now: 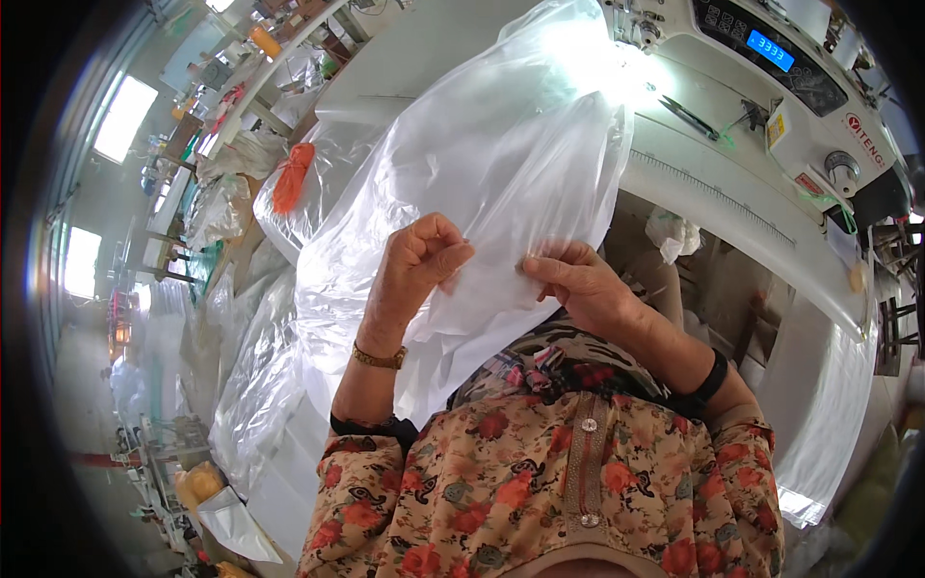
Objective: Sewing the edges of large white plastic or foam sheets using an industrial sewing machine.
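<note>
A large sheet of clear plastic film (453, 183) drapes from the sewing machine's lit needle area down over my lap. My left hand (419, 260) is closed at the film's near part, thumb against curled fingers. A short gap to its right, my right hand (578, 282) pinches the film's near edge between thumb and fingertips. Between the two hands the film hangs in soft folds. The sewing machine (800, 106) stands at the far right, its bright lamp glaring over the far end of the film. Glare hides the needle and presser foot.
Thread snips (689, 118) lie on the machine bed beside a ruler strip (713, 193) along the table edge. An orange bundle of cord (293, 178) rests on more clear plastic at the left. Cluttered shelves (260, 87) stand farther left. Crumpled white plastic (673, 234) hangs below the table.
</note>
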`<control>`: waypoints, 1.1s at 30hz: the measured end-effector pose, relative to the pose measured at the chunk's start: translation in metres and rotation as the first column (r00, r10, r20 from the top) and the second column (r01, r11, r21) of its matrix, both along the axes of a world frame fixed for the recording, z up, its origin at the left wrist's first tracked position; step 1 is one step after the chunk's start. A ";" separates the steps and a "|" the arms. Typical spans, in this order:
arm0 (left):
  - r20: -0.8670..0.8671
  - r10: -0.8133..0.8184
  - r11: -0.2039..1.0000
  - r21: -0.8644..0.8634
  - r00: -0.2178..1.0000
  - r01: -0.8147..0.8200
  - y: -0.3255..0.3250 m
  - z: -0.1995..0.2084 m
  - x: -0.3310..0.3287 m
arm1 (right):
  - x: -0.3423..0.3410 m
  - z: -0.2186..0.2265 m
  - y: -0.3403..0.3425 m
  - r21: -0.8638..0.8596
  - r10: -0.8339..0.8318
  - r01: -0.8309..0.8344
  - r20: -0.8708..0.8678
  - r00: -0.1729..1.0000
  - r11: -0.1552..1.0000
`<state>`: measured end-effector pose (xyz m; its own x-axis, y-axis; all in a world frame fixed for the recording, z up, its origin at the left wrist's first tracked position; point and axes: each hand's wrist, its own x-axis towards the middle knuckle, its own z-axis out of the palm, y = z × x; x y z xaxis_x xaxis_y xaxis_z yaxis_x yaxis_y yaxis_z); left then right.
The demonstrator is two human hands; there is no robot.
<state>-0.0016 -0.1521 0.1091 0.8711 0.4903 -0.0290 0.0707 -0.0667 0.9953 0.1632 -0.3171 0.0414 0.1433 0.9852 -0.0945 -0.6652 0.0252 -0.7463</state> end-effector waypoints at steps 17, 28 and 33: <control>0.077 0.056 0.998 -0.002 0.995 -0.056 0.013 0.011 0.001 | 0.021 0.023 0.013 0.074 -0.388 0.422 -0.277 0.879 0.904; -0.112 0.007 0.956 0.293 0.994 0.026 0.046 0.009 -0.003 | 0.019 0.024 -0.002 0.018 -0.528 0.527 0.005 0.849 0.849; -0.230 0.022 0.869 0.486 0.973 0.096 0.050 0.003 -0.005 | 0.014 0.032 -0.010 0.058 -0.565 0.562 0.106 0.818 0.825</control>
